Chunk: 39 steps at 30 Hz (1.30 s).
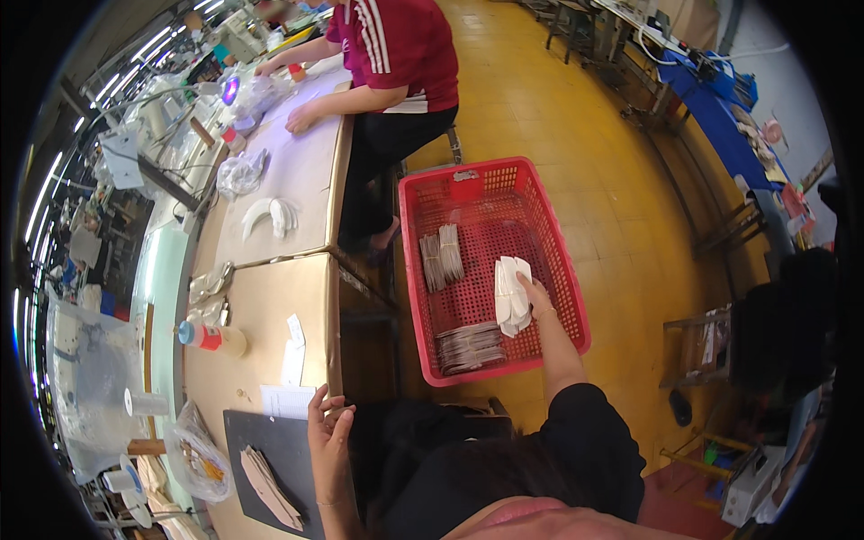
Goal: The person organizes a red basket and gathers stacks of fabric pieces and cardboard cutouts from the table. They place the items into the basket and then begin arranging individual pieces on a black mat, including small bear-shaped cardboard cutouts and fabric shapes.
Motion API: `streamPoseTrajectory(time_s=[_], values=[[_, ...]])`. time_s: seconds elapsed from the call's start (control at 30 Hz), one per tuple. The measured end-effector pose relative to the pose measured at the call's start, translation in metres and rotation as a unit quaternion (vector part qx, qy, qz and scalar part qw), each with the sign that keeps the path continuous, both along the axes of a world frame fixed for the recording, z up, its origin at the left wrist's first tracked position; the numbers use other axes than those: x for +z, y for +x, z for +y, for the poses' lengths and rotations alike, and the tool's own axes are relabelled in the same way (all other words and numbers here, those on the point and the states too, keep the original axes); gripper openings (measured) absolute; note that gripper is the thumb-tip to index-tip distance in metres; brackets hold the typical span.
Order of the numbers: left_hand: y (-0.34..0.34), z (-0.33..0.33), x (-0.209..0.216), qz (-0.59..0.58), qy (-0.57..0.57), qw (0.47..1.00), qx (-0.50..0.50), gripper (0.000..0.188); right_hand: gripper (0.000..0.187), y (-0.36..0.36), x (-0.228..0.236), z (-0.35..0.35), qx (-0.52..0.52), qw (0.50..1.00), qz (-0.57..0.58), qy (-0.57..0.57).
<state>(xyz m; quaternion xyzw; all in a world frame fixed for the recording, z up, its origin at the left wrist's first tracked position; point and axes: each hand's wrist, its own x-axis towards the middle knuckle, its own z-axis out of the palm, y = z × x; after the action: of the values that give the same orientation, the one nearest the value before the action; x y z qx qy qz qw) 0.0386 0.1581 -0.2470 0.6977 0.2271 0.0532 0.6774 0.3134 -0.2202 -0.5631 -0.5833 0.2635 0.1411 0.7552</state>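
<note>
My right hand reaches over a red plastic basket and grips a bundle of white flat strips, which look like cut fabric pieces. Inside the basket lie two tied bundles of greyish strips, one toward the far left and one at the near end. My left hand is raised at the table's edge, its fingers bent but apart, with nothing in it. Beside it, a stack of beige strips rests on a black board.
A bottle with a blue cap, white paper slips and a plastic bag are on the brown-topped table. Curved white pieces lie farther along. A co-worker in a red shirt sits at the far end. Yellow floor surrounds the basket.
</note>
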Motion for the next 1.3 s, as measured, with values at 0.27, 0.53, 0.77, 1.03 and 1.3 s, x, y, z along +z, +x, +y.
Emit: streamPoseTrajectory(time_s=[0.27,0.53,0.77,1.03,1.3], values=[[-0.003,0.007,-0.013,0.048,-0.014,0.999,0.011,0.054,0.083,-0.002,-0.043,0.007,0.047,0.997,0.049,-0.021],[0.008,0.003,-0.031,0.089,-0.018,0.996,-0.012,0.047,0.095,0.001,-0.128,0.012,0.100,0.963,0.088,-0.233],[0.012,0.013,-0.044,0.102,-0.019,0.994,-0.019,0.048,0.092,0.001,-0.140,0.003,0.148,0.969,0.073,-0.183],[0.016,0.020,-0.047,0.113,-0.029,0.993,-0.008,0.047,0.052,0.010,-0.121,-0.005,0.225,0.959,0.117,-0.126],[0.016,0.018,-0.042,0.181,-0.031,0.983,0.010,0.047,0.077,0.005,-0.111,-0.001,0.170,0.966,0.130,-0.147]])
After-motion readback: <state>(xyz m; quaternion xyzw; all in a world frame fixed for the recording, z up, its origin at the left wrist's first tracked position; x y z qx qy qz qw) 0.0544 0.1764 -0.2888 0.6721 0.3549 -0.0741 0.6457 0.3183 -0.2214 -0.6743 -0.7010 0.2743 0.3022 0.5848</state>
